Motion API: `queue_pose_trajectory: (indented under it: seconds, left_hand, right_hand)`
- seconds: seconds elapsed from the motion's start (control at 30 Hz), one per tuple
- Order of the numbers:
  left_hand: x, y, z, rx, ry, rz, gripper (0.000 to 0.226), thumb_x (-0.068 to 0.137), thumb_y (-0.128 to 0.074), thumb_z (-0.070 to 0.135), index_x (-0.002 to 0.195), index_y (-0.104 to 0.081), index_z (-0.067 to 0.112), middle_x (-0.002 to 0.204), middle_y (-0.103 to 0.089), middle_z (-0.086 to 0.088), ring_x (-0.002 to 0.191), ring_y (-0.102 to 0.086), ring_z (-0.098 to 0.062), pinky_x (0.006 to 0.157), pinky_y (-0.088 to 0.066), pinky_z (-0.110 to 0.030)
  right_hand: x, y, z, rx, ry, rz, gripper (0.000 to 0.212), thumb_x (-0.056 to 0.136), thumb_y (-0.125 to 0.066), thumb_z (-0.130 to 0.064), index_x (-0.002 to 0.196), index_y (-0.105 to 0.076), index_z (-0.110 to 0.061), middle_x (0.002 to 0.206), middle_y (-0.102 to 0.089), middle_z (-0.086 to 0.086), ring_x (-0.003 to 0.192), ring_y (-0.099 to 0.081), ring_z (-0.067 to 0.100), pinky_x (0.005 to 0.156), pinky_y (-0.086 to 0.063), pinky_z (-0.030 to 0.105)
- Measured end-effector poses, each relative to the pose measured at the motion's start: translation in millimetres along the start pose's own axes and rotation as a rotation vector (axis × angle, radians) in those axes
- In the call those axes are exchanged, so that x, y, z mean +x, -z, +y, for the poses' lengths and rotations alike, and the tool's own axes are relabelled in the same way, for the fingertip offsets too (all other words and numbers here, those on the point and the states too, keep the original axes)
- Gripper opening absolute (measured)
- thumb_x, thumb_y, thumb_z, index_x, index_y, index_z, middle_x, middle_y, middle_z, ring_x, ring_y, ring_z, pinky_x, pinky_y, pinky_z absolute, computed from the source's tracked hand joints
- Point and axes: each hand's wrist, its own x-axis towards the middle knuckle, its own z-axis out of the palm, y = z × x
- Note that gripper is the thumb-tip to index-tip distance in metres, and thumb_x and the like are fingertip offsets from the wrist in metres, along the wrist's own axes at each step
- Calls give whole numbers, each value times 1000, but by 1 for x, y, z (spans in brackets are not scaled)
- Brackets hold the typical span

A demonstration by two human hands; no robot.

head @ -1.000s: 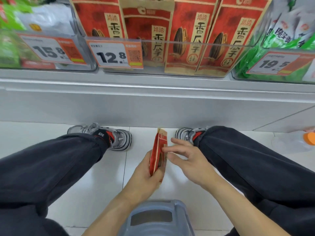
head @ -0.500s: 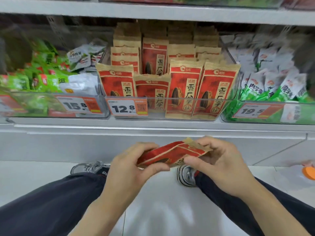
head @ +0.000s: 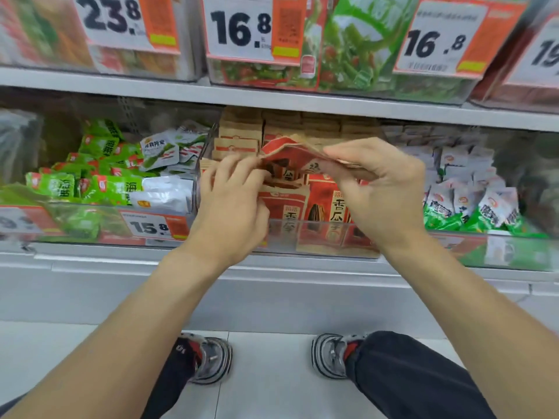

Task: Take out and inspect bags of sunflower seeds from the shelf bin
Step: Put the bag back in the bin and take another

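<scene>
I have the right hand [head: 384, 189] pinching the kraft top edge of the sunflower seed bag [head: 290, 160], thumb under and fingers curled over it. The left hand [head: 233, 204] sits just left of centre frame; its fingers curl at the bag's other end, though I cannot tell whether they truly grip it or only touch. The bag lies between the two hands, long axis roughly left to right across the frame, tilted flat. It hangs directly over the clear shelf bin [head: 317, 237], above the upright bags [head: 325, 207] standing there. Neither hand looks clearly nearer; I judge any lowering goes straight down into that front row, which crowds the way. Green snack packs [head: 99, 189] lie in the bin at left, white-green ones [head: 472, 204] at right, price tags [head: 239, 28] along the top.
</scene>
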Motion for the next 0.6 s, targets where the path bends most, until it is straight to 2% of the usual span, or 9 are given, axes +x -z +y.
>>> queue_pose_trajectory:
  seconds: [0.17, 0.27, 0.37, 0.47, 0.53, 0.6]
  left_hand:
    - [1, 6, -4, 46, -11, 16, 33, 78, -53, 29, 103, -70, 18, 129, -58, -5, 124, -40, -25, 100, -22, -40]
    - [8, 14, -14, 67, -26, -60, 37, 77, -52, 38, 105, -73, 25, 131, -54, -8, 127, -36, -24, 100, -16, -39]
    - [17, 25, -23, 60, -36, -153, 46, 77, -45, 50, 111, -70, 32, 137, -49, -6, 136, -30, -23, 110, -8, -41]
    - [16, 23, -29, 105, -97, -183, 59, 78, -34, 59, 116, -67, 29, 133, -53, -8, 132, -37, -27, 113, -12, -51]
    - [13, 18, -28, 122, -111, -183, 61, 82, -33, 61, 119, -67, 26, 127, -55, -10, 129, -42, -30, 113, -15, -53]
    - [13, 14, -25, 84, -89, -158, 62, 89, -31, 63, 119, -68, 25, 126, -56, -8, 130, -44, -29, 115, -13, -51]
  right_hand:
    - [14, -21, 10, -175, -18, -168, 14, 92, -74, -15, 105, -79, -11, 97, -77, 2, 87, -70, 14, 80, -56, 32]
    - [29, -24, 9, -278, 0, -255, 15, 98, -65, -20, 106, -75, -11, 93, -72, 5, 83, -65, 22, 77, -54, 43]
    - [40, -19, 4, -346, 91, -256, 18, 97, -63, -16, 109, -75, -8, 94, -72, 8, 85, -66, 27, 79, -52, 40]
    - [42, -24, -1, -397, 138, -351, 19, 96, -63, -15, 109, -75, -8, 90, -70, 10, 83, -66, 33, 75, -54, 45]
    - [41, -30, -1, -427, 159, -415, 19, 96, -62, -15, 110, -75, -9, 90, -69, 10, 82, -66, 35, 72, -55, 48]
    - [39, -35, 1, -423, 115, -421, 19, 97, -63, -18, 110, -75, -13, 91, -70, 9, 84, -67, 35, 74, -55, 49]
